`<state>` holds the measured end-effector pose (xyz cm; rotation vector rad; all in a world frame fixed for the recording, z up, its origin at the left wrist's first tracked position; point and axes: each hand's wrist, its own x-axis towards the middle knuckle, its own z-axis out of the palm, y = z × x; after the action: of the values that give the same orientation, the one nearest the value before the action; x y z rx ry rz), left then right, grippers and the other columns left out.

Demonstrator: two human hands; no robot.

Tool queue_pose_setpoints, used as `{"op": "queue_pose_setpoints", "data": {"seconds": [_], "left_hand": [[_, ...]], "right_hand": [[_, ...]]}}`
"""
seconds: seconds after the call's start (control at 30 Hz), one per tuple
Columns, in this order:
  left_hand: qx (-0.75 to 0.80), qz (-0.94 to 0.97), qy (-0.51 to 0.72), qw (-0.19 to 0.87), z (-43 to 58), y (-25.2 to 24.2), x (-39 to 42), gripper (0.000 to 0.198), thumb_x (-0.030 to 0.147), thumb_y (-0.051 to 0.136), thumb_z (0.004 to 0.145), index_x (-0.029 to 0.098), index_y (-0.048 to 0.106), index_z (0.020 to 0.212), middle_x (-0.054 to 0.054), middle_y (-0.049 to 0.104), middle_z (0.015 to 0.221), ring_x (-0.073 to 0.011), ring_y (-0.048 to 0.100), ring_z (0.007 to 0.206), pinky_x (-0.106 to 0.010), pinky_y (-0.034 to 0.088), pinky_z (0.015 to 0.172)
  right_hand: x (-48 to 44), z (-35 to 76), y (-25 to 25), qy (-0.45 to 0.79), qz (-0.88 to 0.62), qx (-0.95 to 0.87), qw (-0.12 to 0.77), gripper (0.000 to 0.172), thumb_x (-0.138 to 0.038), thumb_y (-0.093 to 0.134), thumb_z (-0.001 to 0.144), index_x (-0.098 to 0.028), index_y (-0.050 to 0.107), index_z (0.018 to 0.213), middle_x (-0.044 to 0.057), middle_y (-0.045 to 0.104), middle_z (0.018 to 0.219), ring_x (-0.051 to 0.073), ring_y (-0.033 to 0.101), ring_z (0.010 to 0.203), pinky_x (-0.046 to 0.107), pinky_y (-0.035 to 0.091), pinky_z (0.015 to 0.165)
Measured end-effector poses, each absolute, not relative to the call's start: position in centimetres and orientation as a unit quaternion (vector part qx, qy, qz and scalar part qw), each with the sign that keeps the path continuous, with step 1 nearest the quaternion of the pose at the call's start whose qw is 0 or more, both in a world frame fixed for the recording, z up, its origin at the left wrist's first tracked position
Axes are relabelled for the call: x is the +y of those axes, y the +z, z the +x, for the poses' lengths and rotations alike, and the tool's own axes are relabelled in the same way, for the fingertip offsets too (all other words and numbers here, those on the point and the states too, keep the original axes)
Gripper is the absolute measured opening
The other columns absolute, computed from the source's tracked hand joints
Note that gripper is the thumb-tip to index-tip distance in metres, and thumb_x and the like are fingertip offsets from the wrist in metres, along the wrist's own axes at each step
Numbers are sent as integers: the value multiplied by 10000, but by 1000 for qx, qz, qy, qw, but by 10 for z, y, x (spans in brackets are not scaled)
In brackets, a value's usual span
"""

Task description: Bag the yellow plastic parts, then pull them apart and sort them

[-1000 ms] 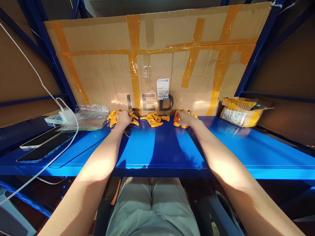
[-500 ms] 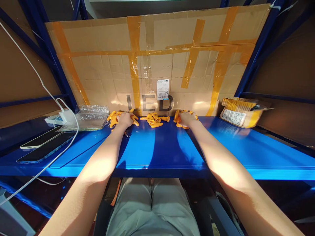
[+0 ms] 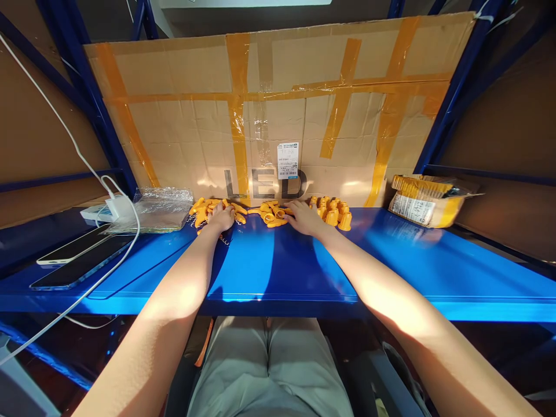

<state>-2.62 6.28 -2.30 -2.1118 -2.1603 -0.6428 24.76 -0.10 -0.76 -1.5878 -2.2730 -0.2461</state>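
Blue table [image 3: 295, 260] in front; left hand [image 3: 220, 219] is curled over the left pile of orange parts [image 3: 198, 212], right hand [image 3: 304, 219] reaches onto the middle pile [image 3: 268, 218]; can't tell if either's gripping. Orange cups [image 3: 332, 217] stand just right of that; taped cardboard [image 3: 195, 133] behind.

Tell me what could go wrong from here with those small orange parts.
The right hand is close beside the upright orange caps, which stand packed together; a sideways brush might tip several over.

The left hand is at the loose left pile, whose pieces reach nearly to the middle pile; a careless sweep could mix the two.
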Motion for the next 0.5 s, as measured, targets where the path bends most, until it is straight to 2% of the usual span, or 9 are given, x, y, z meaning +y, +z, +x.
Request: {"op": "queue_pose_setpoints", "data": {"seconds": [0.07,0.17,0.33,0.43,0.5], "left_hand": [[-700,-679,-220,35,-28,-25,62,516,369,311,971,182,565,1379,-164,296,1604,-367,311,1453,-568,252,1163],[-695,-674,-244,48,-30,-26,60,496,358,344,963,169,588,1351,-147,275,1613,-352,304,1457,-507,249,1185],[-692,-662,-276,77,-32,-24,58,447,302,362,945,151,654,1248,-126,343,1577,-334,326,1440,-461,282,1181],[-688,-657,-293,90,-29,-21,55,428,282,353,944,156,683,1186,-121,401,1543,-325,358,1419,-462,317,1163],[-684,-657,-304,93,-27,-18,53,411,275,365,943,170,689,1173,-114,437,1520,-318,388,1400,-465,339,1149]], "right_hand": [[-1,239,-15,-35,-532,-832,153,522,-418,305,1012,-239,400,1493,105,383,1570,330,376,1400,606,272,1111],[1,231,-21,8,-518,-849,102,510,-467,327,1006,-283,457,1463,70,410,1559,338,349,1426,605,270,1118],[1,230,-16,8,-516,-848,119,401,-440,386,992,-228,648,1210,103,606,1354,314,508,1286,512,372,1042],[1,233,-11,26,-503,-853,134,310,-321,397,982,-198,679,1019,84,688,1174,256,599,1136,390,444,923],[2,234,-11,46,-495,-855,148,284,-231,396,963,-185,676,980,69,707,1101,214,632,1047,316,458,855]]}}
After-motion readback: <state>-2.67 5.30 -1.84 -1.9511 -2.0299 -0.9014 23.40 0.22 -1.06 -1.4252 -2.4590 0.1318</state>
